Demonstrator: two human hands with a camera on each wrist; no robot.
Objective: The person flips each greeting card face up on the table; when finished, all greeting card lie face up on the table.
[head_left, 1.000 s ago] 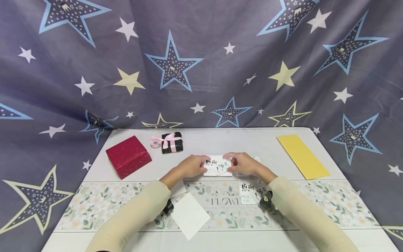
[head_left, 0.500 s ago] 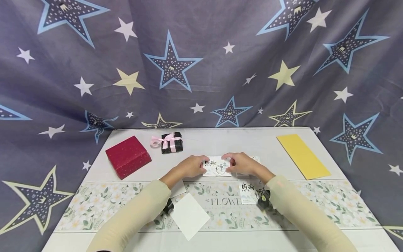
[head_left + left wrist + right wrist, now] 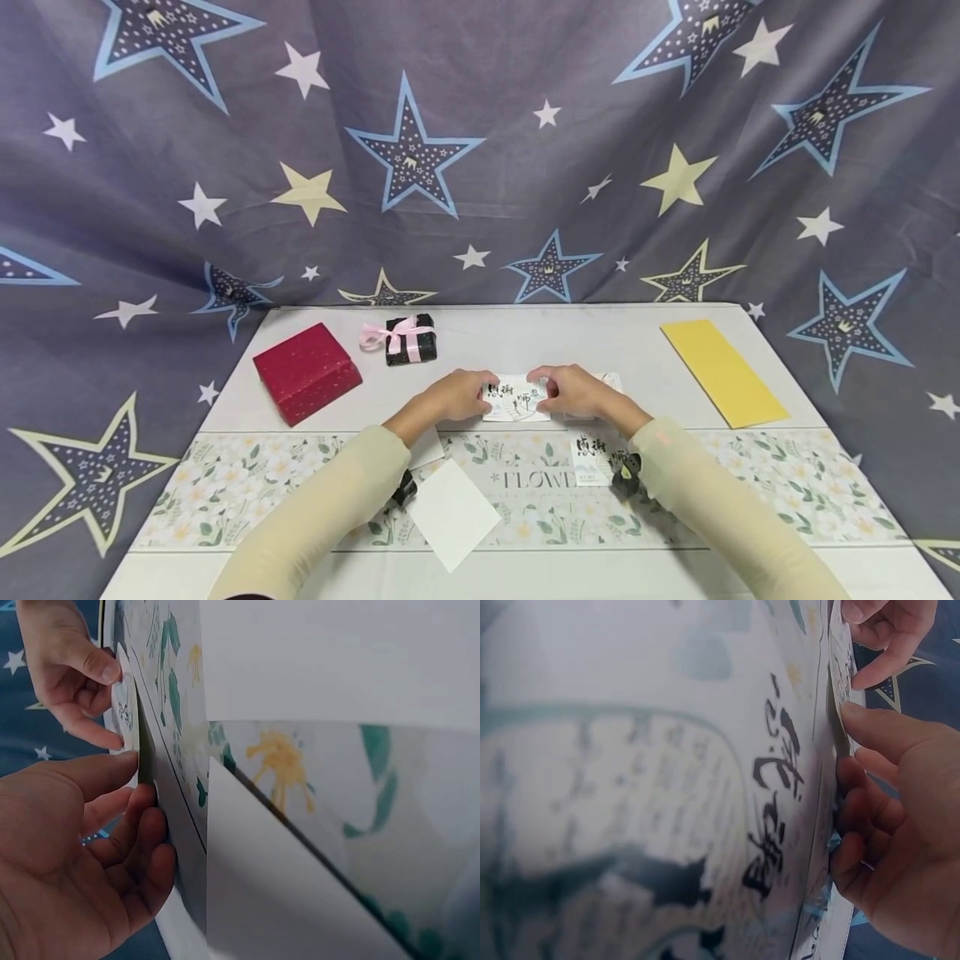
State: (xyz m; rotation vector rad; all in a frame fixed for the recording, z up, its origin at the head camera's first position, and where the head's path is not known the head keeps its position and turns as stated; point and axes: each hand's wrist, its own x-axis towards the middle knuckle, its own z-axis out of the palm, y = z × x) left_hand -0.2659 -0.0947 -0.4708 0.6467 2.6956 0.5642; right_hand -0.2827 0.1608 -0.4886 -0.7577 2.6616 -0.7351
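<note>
Between both hands, over the middle of the table, is a white card (image 3: 516,400) with black brush lettering. My left hand (image 3: 461,395) pinches its left end between thumb and fingers. At the right end, my right hand (image 3: 576,391) grips the card the same way. In the left wrist view the left hand (image 3: 90,847) holds the card (image 3: 129,705) nearly edge-on. The right wrist view shows the right hand (image 3: 907,802) with its thumb on the card's lettered face. Another lettered card (image 3: 592,460) lies below the right wrist, and one more is partly hidden behind the right hand.
Blank white cards (image 3: 453,517) lie near the left forearm. A red box (image 3: 307,373) and a small black gift box (image 3: 410,340) with pink ribbon stand at the back left. A yellow envelope-like sheet (image 3: 722,373) lies at the right. A starry curtain (image 3: 480,167) hangs behind.
The card's upper edge has sunk slightly, and the right hand has shifted a little to the left. Both hands keep their hold on it.
</note>
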